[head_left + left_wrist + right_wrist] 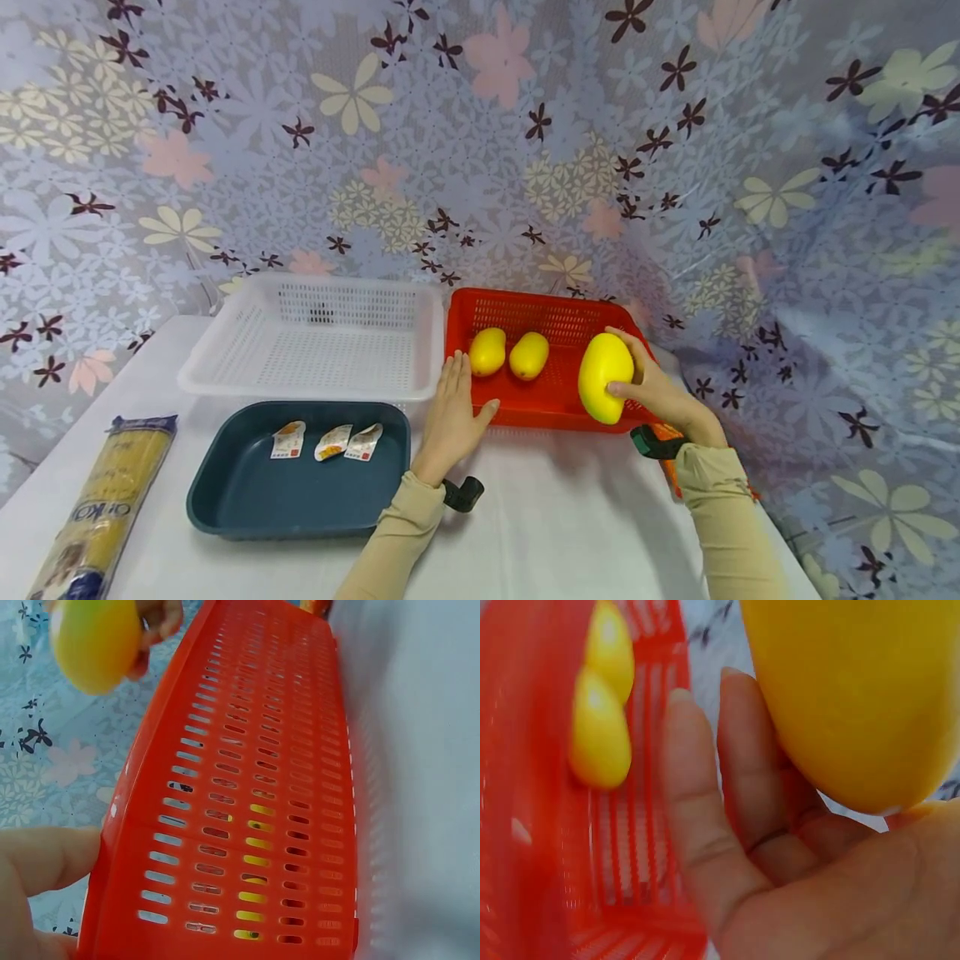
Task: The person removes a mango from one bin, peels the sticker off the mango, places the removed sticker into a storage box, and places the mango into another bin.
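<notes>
My right hand (663,396) holds a large yellow mango (603,375) above the right part of the red basket (551,400). In the right wrist view the thumb and some fingers are around this mango (862,697), while other fingers (686,765) stand apart from it. Two smaller yellow mangoes (488,351) lie side by side in the left half of the basket. At the basket's front left corner is my left hand (450,425), fingers extended. Its thumb (52,859) touches the red rim in the left wrist view, and it holds nothing.
A white perforated basket (345,358) stands left of the red one. In front of it sits a dark blue-green tray (300,500) with several small printed labels (333,442). A pasta packet (112,492) lies at far left. Something orange (670,467) is partly hidden behind the right wrist.
</notes>
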Demonstrator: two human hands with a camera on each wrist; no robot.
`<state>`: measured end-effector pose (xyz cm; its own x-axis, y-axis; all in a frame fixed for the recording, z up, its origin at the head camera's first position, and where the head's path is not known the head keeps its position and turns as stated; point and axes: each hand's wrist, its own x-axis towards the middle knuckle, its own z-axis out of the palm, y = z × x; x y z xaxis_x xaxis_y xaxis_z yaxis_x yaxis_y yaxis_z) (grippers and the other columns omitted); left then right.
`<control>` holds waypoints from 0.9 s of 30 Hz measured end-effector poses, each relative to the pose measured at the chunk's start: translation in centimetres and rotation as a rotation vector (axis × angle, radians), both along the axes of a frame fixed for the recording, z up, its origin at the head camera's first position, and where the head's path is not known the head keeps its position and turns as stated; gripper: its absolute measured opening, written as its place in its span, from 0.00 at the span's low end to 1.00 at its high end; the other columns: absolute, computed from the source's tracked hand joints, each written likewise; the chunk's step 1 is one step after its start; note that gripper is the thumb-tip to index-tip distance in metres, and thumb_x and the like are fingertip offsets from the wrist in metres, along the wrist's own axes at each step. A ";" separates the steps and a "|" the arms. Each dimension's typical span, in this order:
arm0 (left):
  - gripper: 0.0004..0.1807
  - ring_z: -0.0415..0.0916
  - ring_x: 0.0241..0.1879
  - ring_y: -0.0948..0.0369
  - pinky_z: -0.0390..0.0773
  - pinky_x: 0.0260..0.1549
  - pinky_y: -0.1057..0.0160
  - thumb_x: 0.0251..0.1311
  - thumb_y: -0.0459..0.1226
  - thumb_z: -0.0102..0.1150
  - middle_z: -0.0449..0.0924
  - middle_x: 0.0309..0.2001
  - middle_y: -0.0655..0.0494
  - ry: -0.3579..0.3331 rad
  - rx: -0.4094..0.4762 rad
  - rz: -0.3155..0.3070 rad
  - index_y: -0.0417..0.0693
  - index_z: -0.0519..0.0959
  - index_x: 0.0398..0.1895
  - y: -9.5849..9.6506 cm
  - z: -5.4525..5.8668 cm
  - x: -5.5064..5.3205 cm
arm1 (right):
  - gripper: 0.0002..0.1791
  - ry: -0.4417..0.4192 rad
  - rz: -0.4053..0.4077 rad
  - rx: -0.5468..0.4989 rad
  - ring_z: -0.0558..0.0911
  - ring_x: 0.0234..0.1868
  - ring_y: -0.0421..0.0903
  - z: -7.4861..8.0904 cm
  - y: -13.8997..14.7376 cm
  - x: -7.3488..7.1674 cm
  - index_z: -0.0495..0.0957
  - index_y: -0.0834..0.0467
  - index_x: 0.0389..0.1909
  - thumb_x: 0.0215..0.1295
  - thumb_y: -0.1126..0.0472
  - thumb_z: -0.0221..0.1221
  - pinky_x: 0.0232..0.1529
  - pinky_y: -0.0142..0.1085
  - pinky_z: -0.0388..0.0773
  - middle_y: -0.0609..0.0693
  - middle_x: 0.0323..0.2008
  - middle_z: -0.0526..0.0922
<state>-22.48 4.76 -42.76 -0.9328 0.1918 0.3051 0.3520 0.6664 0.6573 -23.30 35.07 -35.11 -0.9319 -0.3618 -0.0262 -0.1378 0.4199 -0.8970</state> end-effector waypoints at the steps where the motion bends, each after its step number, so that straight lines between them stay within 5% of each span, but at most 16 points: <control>1: 0.43 0.44 0.77 0.45 0.49 0.75 0.50 0.65 0.46 0.56 0.48 0.76 0.39 0.003 -0.006 0.003 0.32 0.50 0.74 0.0 0.1 0.0 | 0.46 -0.019 -0.010 0.013 0.75 0.51 0.42 0.2 0.3 -0.8 0.37 0.49 0.76 0.67 0.59 0.57 0.48 0.35 0.79 0.65 0.68 0.54; 6: 0.43 0.44 0.77 0.45 0.49 0.75 0.50 0.65 0.46 0.56 0.48 0.76 0.39 -0.011 -0.015 0.002 0.32 0.49 0.74 0.0 0.4 0.0 | 0.45 -0.141 -0.017 0.033 0.76 0.48 0.45 0.6 1.3 -4.4 0.32 0.51 0.76 0.71 0.56 0.53 0.49 0.38 0.79 0.68 0.65 0.54; 12: 0.44 0.43 0.77 0.46 0.50 0.74 0.50 0.65 0.47 0.56 0.46 0.77 0.41 -0.037 -0.015 0.005 0.34 0.49 0.75 0.1 -0.1 0.0 | 0.46 -0.291 -0.022 0.112 0.77 0.42 0.45 -1.0 1.8 -7.7 0.28 0.56 0.75 0.72 0.51 0.51 0.50 0.44 0.79 0.67 0.61 0.57; 22: 0.43 0.44 0.76 0.44 0.50 0.74 0.49 0.65 0.46 0.56 0.48 0.76 0.38 -0.008 -0.027 0.006 0.32 0.50 0.74 0.1 -0.3 0.0 | 0.56 -0.432 0.023 0.405 0.75 0.48 0.51 -2.2 1.5 -10.5 0.28 0.69 0.73 0.66 0.42 0.55 0.43 0.33 0.77 0.73 0.66 0.47; 27: 0.44 0.44 0.77 0.45 0.51 0.74 0.50 0.64 0.46 0.57 0.47 0.76 0.39 0.008 -0.045 0.014 0.32 0.50 0.74 0.0 -0.2 -0.1 | 0.57 -0.453 0.005 0.435 0.71 0.54 0.56 -3.0 0.7 -11.4 0.28 0.66 0.74 0.66 0.42 0.56 0.46 0.36 0.75 0.73 0.67 0.48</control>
